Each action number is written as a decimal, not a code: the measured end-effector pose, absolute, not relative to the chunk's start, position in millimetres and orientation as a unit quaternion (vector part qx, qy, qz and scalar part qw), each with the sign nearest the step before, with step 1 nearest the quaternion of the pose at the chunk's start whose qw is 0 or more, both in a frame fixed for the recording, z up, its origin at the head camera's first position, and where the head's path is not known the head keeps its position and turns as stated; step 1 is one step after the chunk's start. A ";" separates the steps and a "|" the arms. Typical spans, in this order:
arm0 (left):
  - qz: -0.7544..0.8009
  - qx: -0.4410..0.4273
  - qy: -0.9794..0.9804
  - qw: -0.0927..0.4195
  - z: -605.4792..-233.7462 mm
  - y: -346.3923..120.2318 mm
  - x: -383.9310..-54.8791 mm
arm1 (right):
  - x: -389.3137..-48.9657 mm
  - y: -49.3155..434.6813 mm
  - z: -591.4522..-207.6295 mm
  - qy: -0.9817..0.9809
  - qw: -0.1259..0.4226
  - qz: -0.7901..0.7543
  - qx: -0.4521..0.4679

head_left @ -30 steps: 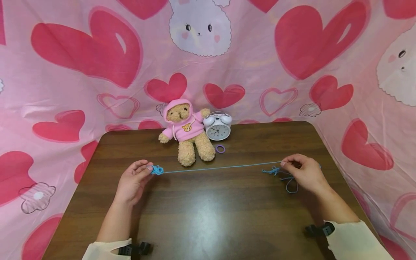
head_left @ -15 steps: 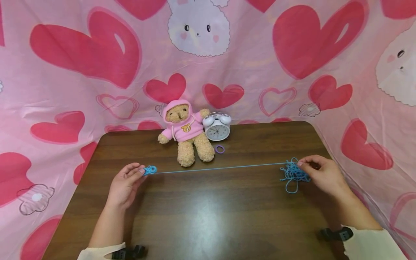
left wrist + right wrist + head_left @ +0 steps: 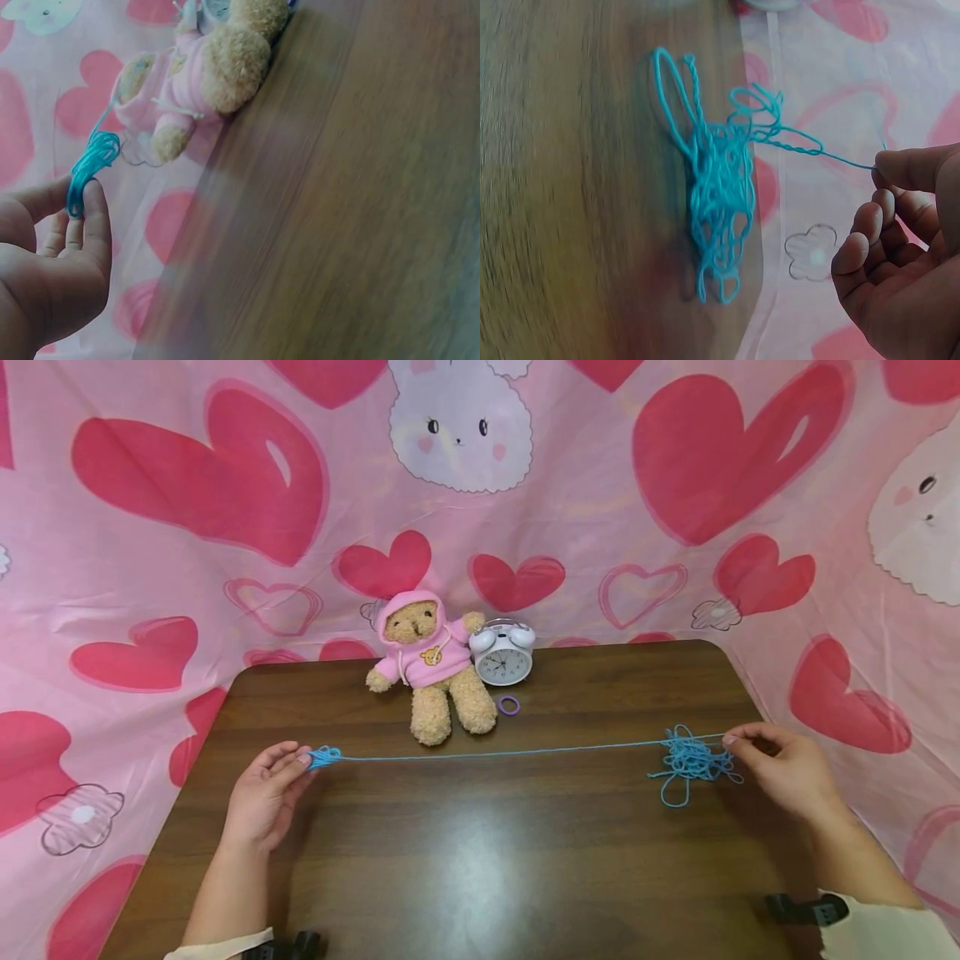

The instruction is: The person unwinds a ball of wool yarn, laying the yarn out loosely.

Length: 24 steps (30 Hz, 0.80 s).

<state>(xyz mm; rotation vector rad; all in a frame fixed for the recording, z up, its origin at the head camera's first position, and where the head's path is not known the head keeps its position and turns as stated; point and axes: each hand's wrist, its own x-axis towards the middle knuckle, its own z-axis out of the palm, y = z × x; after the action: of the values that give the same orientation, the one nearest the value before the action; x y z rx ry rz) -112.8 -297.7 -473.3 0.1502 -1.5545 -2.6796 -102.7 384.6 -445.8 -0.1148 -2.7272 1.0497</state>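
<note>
In the head view my left hand (image 3: 262, 797) pinches a small looped bundle of blue yarn (image 3: 326, 757) between thumb and fingers. The left wrist view shows the yarn bundle (image 3: 94, 157) folded into several loops, poking out beyond the fingertips. A taut yarn strand (image 3: 487, 753) runs from it across to my right hand (image 3: 791, 768), whose thumb and index finger pinch the yarn. Just left of those fingers lies a loose blue yarn tangle (image 3: 692, 758), with the strand passing over it. Up close in the right wrist view, the tangle (image 3: 724, 187) has loops sticking out.
A teddy bear (image 3: 431, 664) in a pink hoodie sits at the back of the brown wooden table (image 3: 480, 843). Beside it stands a white alarm clock (image 3: 502, 653), with a purple ring (image 3: 508, 705) in front. Pink heart-printed cloth (image 3: 585, 485) hangs behind.
Both hands have moved outward, the left to the left and the right to the right. The taut strand between them is longer, and the tangle formerly behind my right hand is uncovered.
</note>
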 end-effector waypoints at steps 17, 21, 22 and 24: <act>-0.881 0.042 -0.470 0.041 -473.0 -313.9 -109.9 | -104.3 428.5 -458.9 -0.937 0.092 0.326 -0.090; -0.883 0.045 -0.464 0.054 -472.5 -315.7 -109.8 | -105.8 434.3 -465.5 -0.935 0.081 0.331 -0.095; -0.884 0.044 -0.462 0.056 -472.8 -316.1 -109.9 | -106.3 435.3 -466.8 -0.936 0.078 0.331 -0.094; -0.885 0.040 -0.460 0.058 -473.8 -316.4 -109.9 | -107.9 436.9 -469.9 -0.937 0.076 0.328 -0.088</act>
<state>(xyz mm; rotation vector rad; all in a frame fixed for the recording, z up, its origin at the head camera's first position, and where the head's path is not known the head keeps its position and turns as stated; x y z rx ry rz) -109.9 -316.4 -473.8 0.1200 -1.3934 -2.6837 -107.9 436.9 -469.9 -0.2635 -2.8109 0.9839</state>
